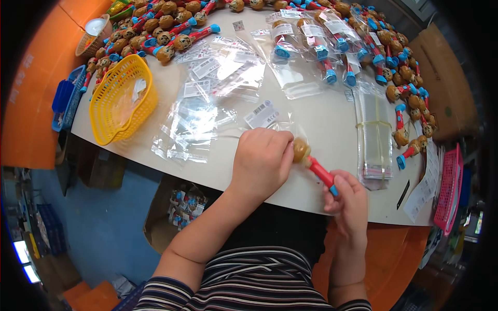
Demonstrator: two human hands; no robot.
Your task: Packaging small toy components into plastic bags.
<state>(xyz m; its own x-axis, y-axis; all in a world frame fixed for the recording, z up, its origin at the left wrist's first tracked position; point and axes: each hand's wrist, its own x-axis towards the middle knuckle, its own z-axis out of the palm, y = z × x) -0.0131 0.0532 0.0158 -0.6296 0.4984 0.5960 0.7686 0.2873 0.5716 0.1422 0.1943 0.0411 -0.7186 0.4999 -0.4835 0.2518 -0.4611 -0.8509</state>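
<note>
My right hand is closed round the blue end of a toy figure stick with a red handle and a round brown head. The toy slants over the table's near edge, its head right beside my left fist. My left hand is closed, its fingers pinching a clear plastic bag at the toy's head. A white label shows through the film just beyond my knuckles. How far the bag's film reaches around the toy is hard to make out.
Loose labelled clear bags lie left of my hands; a banded bag stack lies right. Bagged toys and loose toys heap along the far side. A yellow basket stands left, a pink basket at the right edge.
</note>
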